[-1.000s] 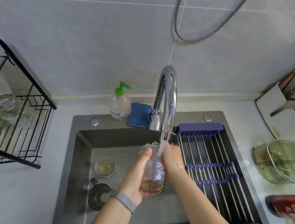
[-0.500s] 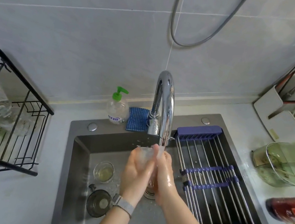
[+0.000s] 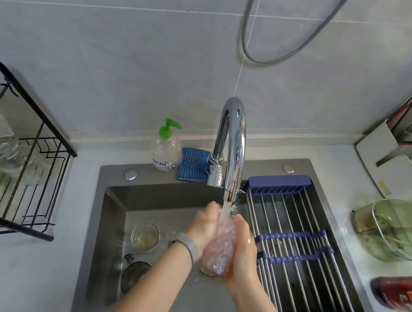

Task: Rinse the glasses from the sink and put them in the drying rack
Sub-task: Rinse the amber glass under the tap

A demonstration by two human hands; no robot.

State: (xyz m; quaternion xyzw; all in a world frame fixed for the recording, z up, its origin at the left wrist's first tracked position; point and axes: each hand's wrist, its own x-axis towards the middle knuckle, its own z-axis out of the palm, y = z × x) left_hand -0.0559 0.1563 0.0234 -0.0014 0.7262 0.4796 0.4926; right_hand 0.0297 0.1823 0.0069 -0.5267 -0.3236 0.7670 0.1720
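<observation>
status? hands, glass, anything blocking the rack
Left hand and right hand both grip the glass under the running faucet. Two more glasses in the sink. Drying rack on the left, path unobstructed.

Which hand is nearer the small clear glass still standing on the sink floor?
Left. The left hand grips the glass being rinsed just right of the small clear glass; the right hand holds that rinsed glass's far side, farther away.

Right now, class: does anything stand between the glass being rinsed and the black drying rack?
Nothing visible does. Both hands hold the glass under the tap; only sink rim and bare counter lie leftward toward the drying rack.
</observation>
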